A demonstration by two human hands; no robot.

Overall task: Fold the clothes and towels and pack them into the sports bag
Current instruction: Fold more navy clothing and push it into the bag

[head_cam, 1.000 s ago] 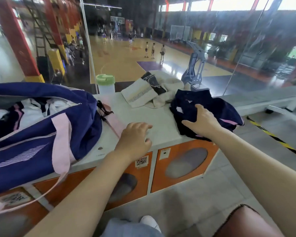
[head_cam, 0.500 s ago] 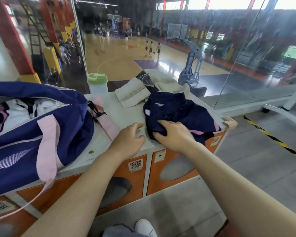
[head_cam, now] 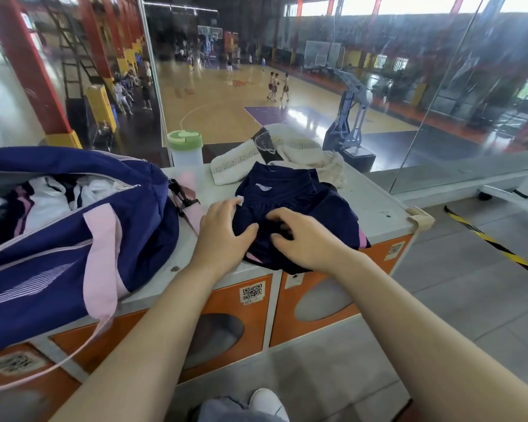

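So the navy shorts (head_cam: 299,208) had been dragged in from the far right corner of the locker top (head_cam: 375,205) to the near edge, right in front of the person, and that was the change that mattered. The left hand (head_cam: 223,229), which was resting on bare counter a second earlier, had come over onto the shorts too, fingers loosely spread along their left side. The right hand (head_cam: 305,236) sat on the middle of them, fingers curled into the fabric. Looked like folding was about to start. Left of the shorts, the sports bag (head_cam: 73,233) lay unzipped with white clothes already inside. Behind the shorts, the towels (head_cam: 287,156) were still unfolded, beside a bottle (head_cam: 186,159).
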